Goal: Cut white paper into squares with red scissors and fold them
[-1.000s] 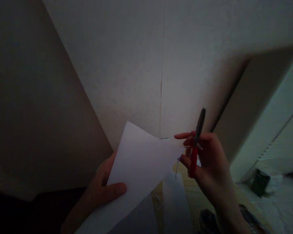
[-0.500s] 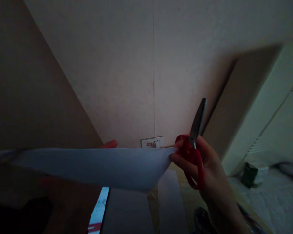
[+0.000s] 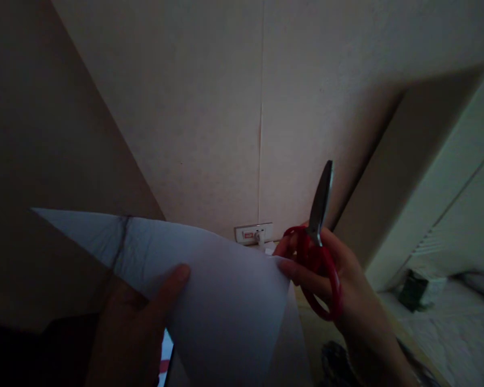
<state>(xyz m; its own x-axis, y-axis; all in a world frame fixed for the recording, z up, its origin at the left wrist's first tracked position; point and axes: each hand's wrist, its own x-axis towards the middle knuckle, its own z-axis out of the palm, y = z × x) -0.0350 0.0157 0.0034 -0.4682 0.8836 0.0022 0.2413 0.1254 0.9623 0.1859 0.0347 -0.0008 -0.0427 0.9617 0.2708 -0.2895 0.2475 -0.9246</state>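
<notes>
A white sheet of paper (image 3: 221, 290) is held up in front of me in a dim room. My left hand (image 3: 133, 328) grips it from below, thumb pressed on its face. My right hand (image 3: 326, 274) is closed round the red handles of a pair of scissors (image 3: 317, 236), whose closed blades point up towards the wall. The fingertips of that hand also touch the paper's right corner.
A pale wall with a vertical seam fills the view, with a wall socket (image 3: 253, 234) low on it. A white bed surface (image 3: 447, 328) with a dark object (image 3: 411, 290) lies at the right. A dark patch lies at the lower left.
The paper has turned from nearly edge-on to face me again. My left hand came back into view under it. The scissors stayed upright in my right hand.
</notes>
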